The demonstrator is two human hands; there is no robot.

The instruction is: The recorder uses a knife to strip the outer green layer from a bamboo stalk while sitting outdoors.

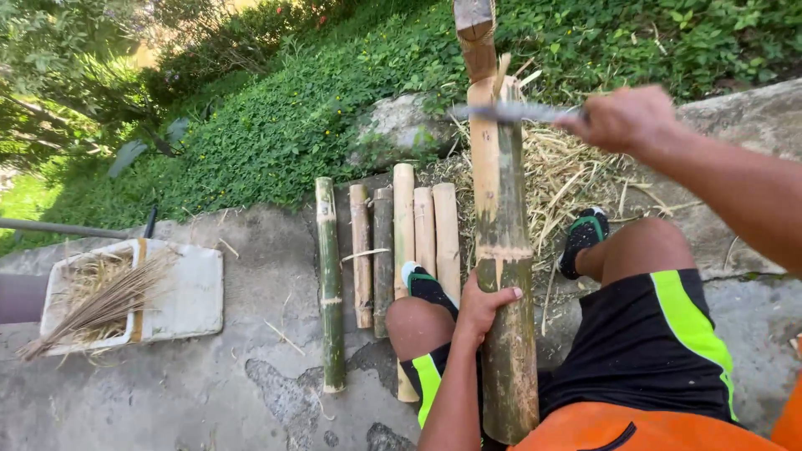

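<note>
Left hand [482, 307]: wrapped around the lower part of a thick bamboo pole [504, 276], thumb across its front, gripping it firmly.
Right hand [622, 119]: closed tight on the handle of a blade [510, 111], which lies crosswise against the pole's upper part.
Bamboo pole: stands nearly upright between the person's knees, green and partly stripped pale near the top.
Cut bamboo pieces [405, 238]: lie side by side on the concrete floor [209, 384], just left of the pole.
Long green piece [331, 284]: lies apart, further left.
Shavings [568, 175]: heaped behind the pole.
White tray [184, 296]: at the left, holding thin sticks [96, 305].
</note>
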